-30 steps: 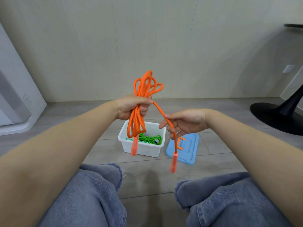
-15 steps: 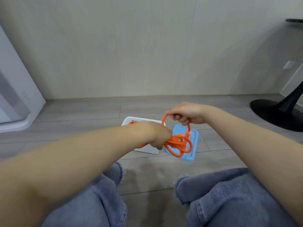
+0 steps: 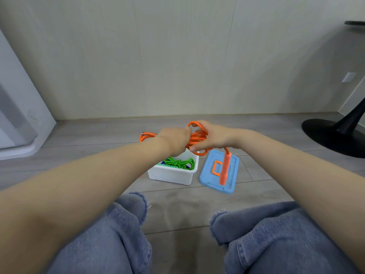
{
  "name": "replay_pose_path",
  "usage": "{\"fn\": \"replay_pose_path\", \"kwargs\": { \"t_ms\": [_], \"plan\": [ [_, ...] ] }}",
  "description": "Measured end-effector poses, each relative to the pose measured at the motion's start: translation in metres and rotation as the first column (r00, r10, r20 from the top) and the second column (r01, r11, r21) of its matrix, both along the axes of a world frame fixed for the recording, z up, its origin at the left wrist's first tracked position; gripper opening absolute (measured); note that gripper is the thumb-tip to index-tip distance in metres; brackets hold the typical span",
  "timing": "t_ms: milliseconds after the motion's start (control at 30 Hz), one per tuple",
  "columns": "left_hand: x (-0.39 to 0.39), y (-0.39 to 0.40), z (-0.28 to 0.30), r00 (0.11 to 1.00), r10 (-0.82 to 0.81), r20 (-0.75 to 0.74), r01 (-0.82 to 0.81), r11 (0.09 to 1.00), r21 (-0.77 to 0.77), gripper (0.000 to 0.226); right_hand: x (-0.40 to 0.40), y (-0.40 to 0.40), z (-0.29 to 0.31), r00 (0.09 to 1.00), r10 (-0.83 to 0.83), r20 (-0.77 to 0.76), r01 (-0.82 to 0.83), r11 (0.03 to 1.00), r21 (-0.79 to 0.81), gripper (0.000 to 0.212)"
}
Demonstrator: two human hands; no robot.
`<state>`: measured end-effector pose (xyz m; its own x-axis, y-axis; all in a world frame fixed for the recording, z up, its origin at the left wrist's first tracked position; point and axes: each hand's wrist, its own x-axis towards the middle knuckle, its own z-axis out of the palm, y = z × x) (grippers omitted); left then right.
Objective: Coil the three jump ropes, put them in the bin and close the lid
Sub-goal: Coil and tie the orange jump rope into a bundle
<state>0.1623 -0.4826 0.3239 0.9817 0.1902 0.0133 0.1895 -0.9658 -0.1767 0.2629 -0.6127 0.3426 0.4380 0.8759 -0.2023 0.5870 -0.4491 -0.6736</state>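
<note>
Both hands meet above the white bin (image 3: 171,176), which sits on the floor (image 3: 177,204) in front of the person's knees. The left hand (image 3: 173,141) is closed around the middle of the orange jump rope (image 3: 197,138), squeezing the loops into one bunch so they do not fall apart. The right hand (image 3: 213,137) presses on the same bunch from the other side, and its fingers (image 3: 194,148) curl around the loops. It looks like this hand is winding the loose end around the bundle to tie it up. One orange handle (image 3: 225,169) hangs down from the right hand and dangles in front of the blue lid (image 3: 209,175). The other handle end (image 3: 147,134) pokes out behind the left wrist. The lid lies flat on the floor just beside the bin, on its right, so the bin stays open for the ropes. A green jump rope (image 3: 177,162) is already coiled inside the bin. A bit of dark blue shows next to it, maybe another rope, but too little shows to be sure. So I count one orange rope in the hands, one green rope in the bin, one bin and one lid. The orange rope needs to go in next, and then the lid goes on.
</note>
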Motion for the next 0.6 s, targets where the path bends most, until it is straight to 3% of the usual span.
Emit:
{"fn": "replay_pose_path", "kwargs": {
  "t_ms": [100,200,267,400,533,600],
  "plan": [
    [0.000,-0.007,-0.002,0.999,-0.052,0.005,0.052,0.999,0.017,0.038,-0.005,0.009,-0.010,0.967,0.032,0.253,0.001,0.992,-0.127,0.080],
    [0.001,-0.010,-0.003,0.997,-0.067,0.023,0.067,0.998,-0.008,0.036,-0.010,0.014,-0.016,0.926,0.004,0.377,0.063,0.984,-0.167,0.059],
    [0.001,-0.009,-0.002,0.998,-0.060,0.035,0.061,0.997,-0.039,0.031,-0.013,0.013,-0.019,0.930,-0.022,0.366,0.074,0.989,-0.128,0.052],
    [0.001,-0.004,0.003,0.996,-0.067,0.055,0.070,0.996,-0.062,0.033,-0.016,0.011,-0.020,0.961,-0.125,0.245,0.111,0.991,0.071,0.061],
    [0.001,-0.002,0.012,0.990,-0.110,0.085,0.119,0.986,-0.119,0.033,-0.014,0.010,-0.016,0.966,-0.116,0.229,0.093,0.990,0.110,0.034],
    [0.003,-0.002,0.014,0.990,-0.086,0.108,0.106,0.977,-0.188,0.032,-0.012,0.010,-0.010,0.943,-0.098,0.317,0.085,0.995,0.054,0.025]
  ]
}}
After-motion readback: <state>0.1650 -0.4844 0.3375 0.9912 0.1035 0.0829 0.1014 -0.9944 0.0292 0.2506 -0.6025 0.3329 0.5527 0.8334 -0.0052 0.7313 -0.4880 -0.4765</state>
